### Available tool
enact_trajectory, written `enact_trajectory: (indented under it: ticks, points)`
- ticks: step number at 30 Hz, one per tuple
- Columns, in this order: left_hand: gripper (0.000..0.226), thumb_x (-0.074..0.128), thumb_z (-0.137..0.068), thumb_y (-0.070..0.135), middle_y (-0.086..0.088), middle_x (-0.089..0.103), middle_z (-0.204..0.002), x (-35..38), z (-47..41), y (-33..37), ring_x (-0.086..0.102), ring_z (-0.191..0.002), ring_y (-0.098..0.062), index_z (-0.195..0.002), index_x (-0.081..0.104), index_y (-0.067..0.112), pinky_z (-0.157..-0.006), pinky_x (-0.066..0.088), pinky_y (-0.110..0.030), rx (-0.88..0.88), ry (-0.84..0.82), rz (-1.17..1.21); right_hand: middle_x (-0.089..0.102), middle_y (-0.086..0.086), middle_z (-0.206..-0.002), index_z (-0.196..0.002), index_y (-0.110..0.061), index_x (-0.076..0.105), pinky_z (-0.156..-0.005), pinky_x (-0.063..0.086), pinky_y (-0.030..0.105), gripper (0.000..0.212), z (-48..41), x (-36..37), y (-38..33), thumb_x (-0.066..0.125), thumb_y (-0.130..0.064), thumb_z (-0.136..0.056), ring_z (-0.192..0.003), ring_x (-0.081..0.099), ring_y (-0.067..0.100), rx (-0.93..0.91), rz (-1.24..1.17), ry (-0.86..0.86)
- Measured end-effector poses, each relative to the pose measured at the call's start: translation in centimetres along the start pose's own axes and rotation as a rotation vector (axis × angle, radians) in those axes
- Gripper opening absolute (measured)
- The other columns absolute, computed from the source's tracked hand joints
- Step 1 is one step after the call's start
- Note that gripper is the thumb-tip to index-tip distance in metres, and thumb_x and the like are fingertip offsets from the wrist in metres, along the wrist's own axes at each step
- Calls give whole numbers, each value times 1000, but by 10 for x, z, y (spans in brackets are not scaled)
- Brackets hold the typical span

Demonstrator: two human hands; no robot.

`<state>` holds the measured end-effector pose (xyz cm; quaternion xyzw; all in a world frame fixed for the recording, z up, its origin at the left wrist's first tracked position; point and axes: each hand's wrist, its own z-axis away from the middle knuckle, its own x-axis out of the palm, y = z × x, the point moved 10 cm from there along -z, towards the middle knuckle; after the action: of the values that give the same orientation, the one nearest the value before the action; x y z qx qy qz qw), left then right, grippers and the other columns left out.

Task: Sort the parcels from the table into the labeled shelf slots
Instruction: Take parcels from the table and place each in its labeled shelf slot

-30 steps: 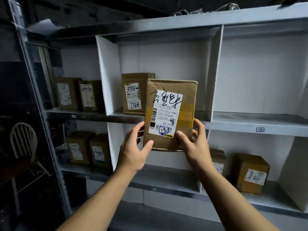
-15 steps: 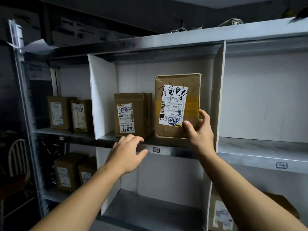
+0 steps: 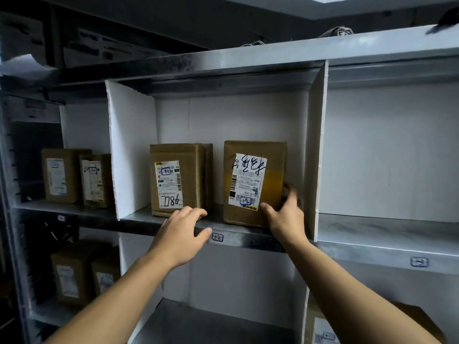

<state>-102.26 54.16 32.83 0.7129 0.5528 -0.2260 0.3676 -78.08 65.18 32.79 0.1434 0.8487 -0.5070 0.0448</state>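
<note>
So the parcel [image 3: 254, 182], a brown cardboard box, is standing upright in the middle slot of the upper shelf [image 3: 248, 234], over on the right side of that slot, close to the white divider [image 3: 318, 150]. Its bottom edge looks like it's down on the shelf board near the front lip.

The right hand [image 3: 285, 217] has it by the lower right corner. That grip is closed on the box: thumb flat on the front face just under the shipping label, fingers wrapped round the right side. The left hand [image 3: 183, 234] hovers at the shelf's front edge with loosely curled fingers and holds nothing. I can't tell if it actually touches the metal.

The label on the parcel is stuck on upside down. There are big black handwritten characters along the top that I can't read, a printed "P021", digits ending "044" beside a barcode, and a blue boxed mark at the bottom that looks like "1-2" flipped over. The slot tag [image 3: 217, 237] on the shelf edge right below reads "1-2".

A second parcel [image 3: 176, 180] stands to the left in the same slot, apart from the first. It has a white label with its own blue boxed mark and handwritten digits, something like "7786". Another edge tag [image 3: 419, 262] sits under the slot to the right, too blurry to read. Two more boxes [image 3: 58, 175] stand in the far left slot, labels too dim to read.
</note>
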Motion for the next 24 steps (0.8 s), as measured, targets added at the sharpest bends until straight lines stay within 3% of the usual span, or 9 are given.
enact_trajectory:
  ticks: [12, 17, 21, 24]
  points:
    - [43, 55, -89, 48, 12, 52, -124, 17, -2, -3, 46, -116, -13, -129, 50, 32, -99, 39, -35, 45, -68, 24, 60, 10, -132, -146, -29, 32, -99, 48, 44, 66, -5, 3, 5, 69, -29, -91, -119, 58, 36, 62, 113, 67]
    - [41, 55, -87, 48, 12, 53, -119, 7, 8, -13, 47, -113, -13, -126, 51, 33, -96, 42, -37, 59, -105, 58, 46, 21, -138, -150, -19, 30, -107, 39, 47, 77, 12, -3, 5, 73, -35, -88, -128, 46, 41, 129, 178, 147]
    - [39, 56, -88, 45, 9, 54, -121, -4, 17, -26, 49, -112, -16, -124, 52, 32, -94, 44, -38, 65, -111, 55, 35, 14, -147, -149, -21, 34, -111, 37, 49, 71, 47, 2, -2, 71, -36, -90, -132, 40, 35, 64, 236, 143]
    - [40, 53, -90, 44, 7, 53, -124, -9, 27, -25, 47, -114, -18, -127, 50, 31, -94, 42, -37, 83, -106, 10, 39, 11, -147, -145, -19, 41, -111, 38, 43, 59, 77, 8, -18, 65, -36, -94, -131, 41, 28, -58, 361, 112]
